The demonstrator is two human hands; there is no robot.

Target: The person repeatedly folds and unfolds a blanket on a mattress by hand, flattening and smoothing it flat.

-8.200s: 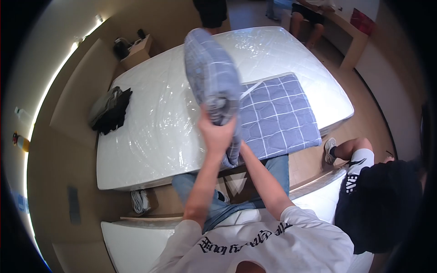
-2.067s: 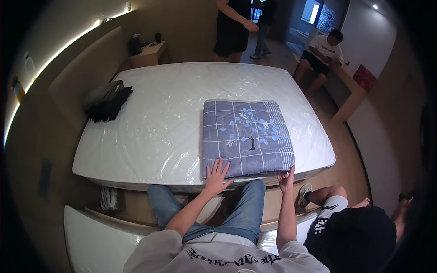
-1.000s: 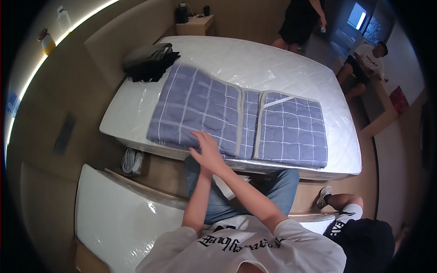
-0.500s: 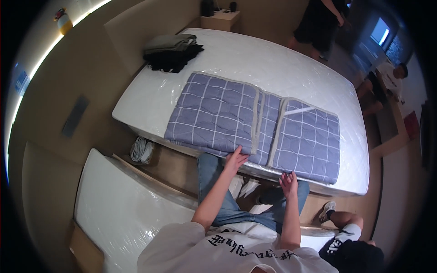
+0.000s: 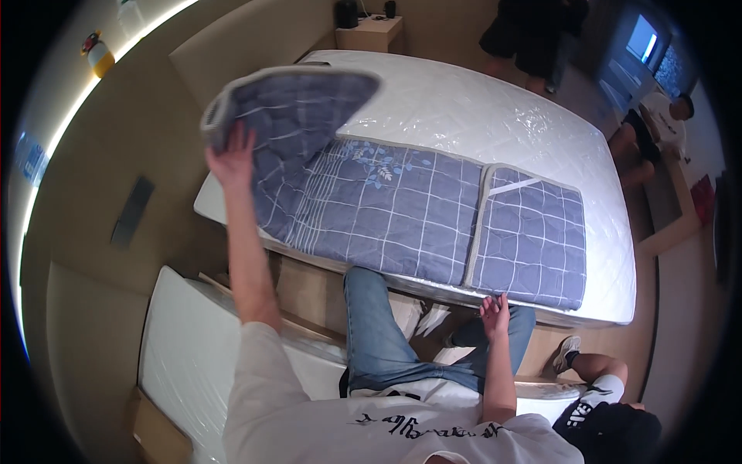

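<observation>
A blue-grey checked quilted mattress pad (image 5: 394, 209) lies partly folded on a white plastic-wrapped mattress (image 5: 525, 116). My left hand (image 5: 232, 158) is raised at the left, gripping the pad's lifted end, which curls up and over toward the headboard. A printed sprig of blue and white leaves shows on the uncovered part. At the right, a folded section with a grey binding and a white elastic strap lies flat. My right hand (image 5: 495, 315) is at the mattress's near edge below that section, palm up, its fingers loosely bent and apart, holding nothing.
Behind my legs is a second plastic-wrapped mattress (image 5: 185, 348). A bedside table (image 5: 371, 35) stands at the far corner by the headboard (image 5: 232, 35). One person (image 5: 610, 417) is low at my right; others are at the far right and back.
My left hand has moved up and left, swinging the pad's folded left part open toward the headboard. The dark clothes pile is now mostly hidden behind it. My right hand has barely moved.
</observation>
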